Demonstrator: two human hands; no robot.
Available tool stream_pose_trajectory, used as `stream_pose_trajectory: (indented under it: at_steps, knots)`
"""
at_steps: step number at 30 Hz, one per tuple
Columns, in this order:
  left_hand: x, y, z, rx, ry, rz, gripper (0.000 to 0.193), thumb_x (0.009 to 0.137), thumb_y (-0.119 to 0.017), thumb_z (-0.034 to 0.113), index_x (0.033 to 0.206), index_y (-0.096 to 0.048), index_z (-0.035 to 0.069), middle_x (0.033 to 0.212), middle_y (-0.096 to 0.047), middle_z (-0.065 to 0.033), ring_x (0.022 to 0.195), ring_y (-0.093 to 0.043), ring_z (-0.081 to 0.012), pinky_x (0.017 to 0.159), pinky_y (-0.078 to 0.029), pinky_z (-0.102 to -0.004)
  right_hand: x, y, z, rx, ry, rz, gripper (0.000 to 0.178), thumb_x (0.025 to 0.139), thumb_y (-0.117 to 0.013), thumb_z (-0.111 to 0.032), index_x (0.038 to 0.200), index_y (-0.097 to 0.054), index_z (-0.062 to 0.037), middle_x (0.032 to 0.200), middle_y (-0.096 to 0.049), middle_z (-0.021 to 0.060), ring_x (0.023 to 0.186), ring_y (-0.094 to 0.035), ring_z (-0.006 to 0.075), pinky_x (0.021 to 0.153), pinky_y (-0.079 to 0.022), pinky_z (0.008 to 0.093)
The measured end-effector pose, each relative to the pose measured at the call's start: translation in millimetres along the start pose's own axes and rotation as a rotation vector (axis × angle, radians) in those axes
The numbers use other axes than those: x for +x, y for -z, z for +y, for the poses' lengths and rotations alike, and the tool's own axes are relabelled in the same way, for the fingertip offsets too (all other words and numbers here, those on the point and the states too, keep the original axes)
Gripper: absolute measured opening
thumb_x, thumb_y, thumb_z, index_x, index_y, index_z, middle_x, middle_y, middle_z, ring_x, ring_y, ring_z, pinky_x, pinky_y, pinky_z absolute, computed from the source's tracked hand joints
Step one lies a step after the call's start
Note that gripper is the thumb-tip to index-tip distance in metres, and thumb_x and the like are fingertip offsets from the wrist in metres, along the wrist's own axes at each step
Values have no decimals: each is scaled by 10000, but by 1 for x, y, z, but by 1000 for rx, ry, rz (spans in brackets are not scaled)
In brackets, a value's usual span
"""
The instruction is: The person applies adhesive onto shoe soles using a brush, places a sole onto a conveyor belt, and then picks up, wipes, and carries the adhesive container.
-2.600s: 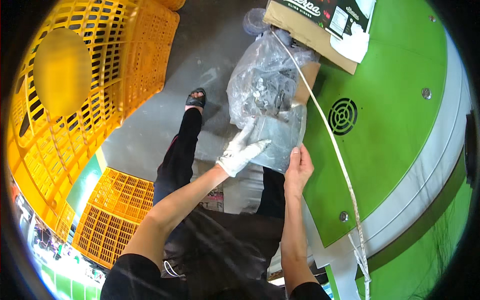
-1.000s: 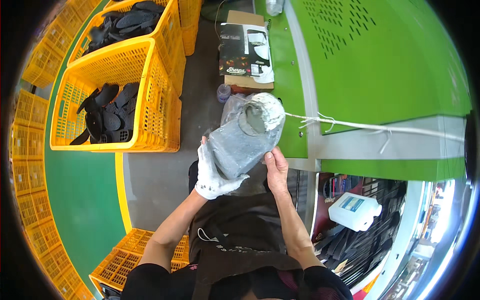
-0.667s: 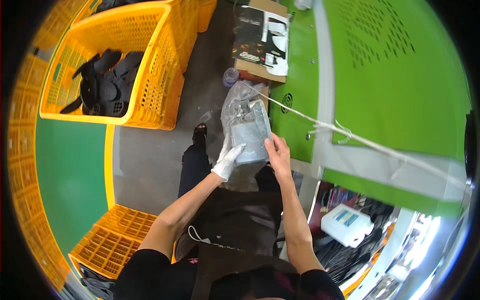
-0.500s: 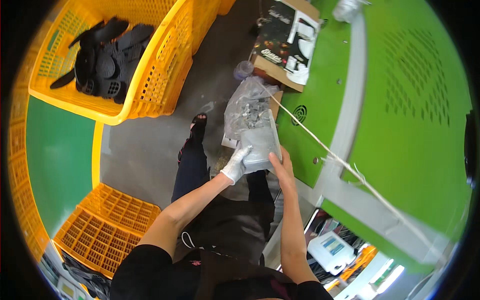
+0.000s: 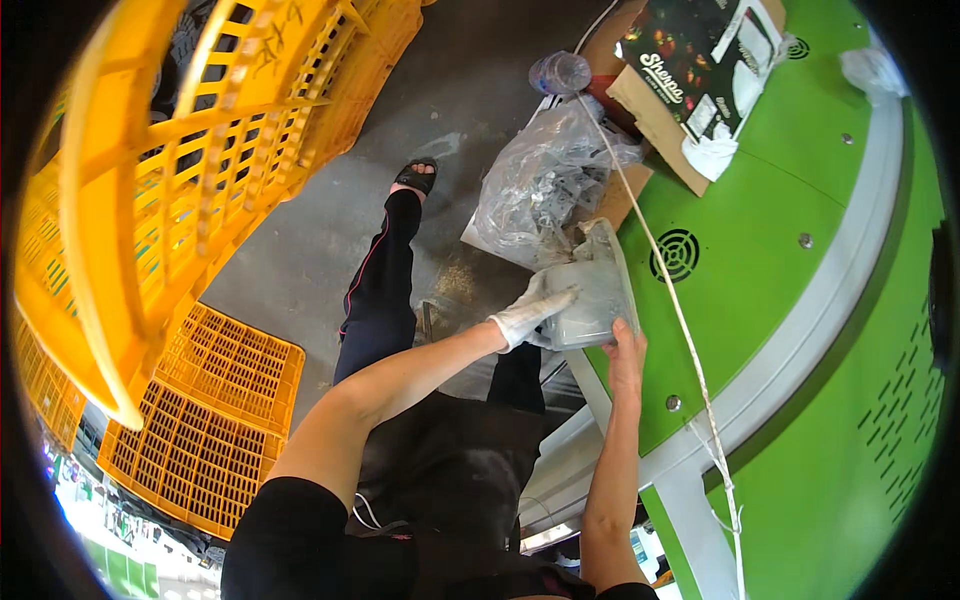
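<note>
A translucent greyish plastic container is tilted between my two hands, its far end beside a clear plastic bag with clear scraps or film in it. My left hand, in a white glove, presses against the container's left side with its fingers stretched along the wall. My bare right hand grips the near right corner, thumb and fingers around the rim. The inside of the container is mostly hidden from here.
A green machine housing fills the right side; a pale rope runs across it. A torn cardboard box lies at the top, with a clear plastic cup beside it. Yellow crates and orange crates stand on the left.
The whole view has turned, so the yellow crate looms larger and the machine sits differently. Both hands still hold the container; my left hand's fingers now lie flatter along its side.
</note>
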State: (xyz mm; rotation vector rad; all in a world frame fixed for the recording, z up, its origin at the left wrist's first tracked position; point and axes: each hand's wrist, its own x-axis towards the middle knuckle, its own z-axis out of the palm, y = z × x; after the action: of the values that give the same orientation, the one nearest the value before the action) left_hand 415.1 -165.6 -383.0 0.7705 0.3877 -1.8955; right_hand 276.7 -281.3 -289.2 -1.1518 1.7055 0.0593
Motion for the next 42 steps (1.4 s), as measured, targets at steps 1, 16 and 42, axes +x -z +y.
stream_pose_trajectory:
  at_steps: [1, 16, 42]
  knots:
    - [9, 3, -5, -5, 9, 12, 930, 844, -666, 470, 1478, -67, 147, 1415, -348, -117, 1220, -453, -300, 951, -408, -553, 5, 1, 6, 17, 7, 11, 660, 795, -656, -334, 1342, -473, -13, 1239, -531, 123, 1074, -538, 260, 880, -463, 386]
    - [53, -4, -10, 302, -98, 350, 1120, 701, -788, 488, 1399, -132, -95, 1239, -517, -256, 1149, -536, -310, 972, -428, -345, 51, 3, 41, 339, 129, -75, 755, 777, -676, -263, 1395, -330, -1, 1347, -440, 153, 1244, -459, 291, 1036, -413, 424]
    - [33, -5, -11, 462, -254, 250, 1089, 728, -767, 481, 1378, -159, -147, 1286, -420, -342, 1238, -444, -377, 1015, -382, -408, 46, 26, 55, 258, 178, -22, 910, 683, -762, -361, 1384, -323, 18, 1342, -433, 166, 1237, -445, 319, 1067, -350, 434]
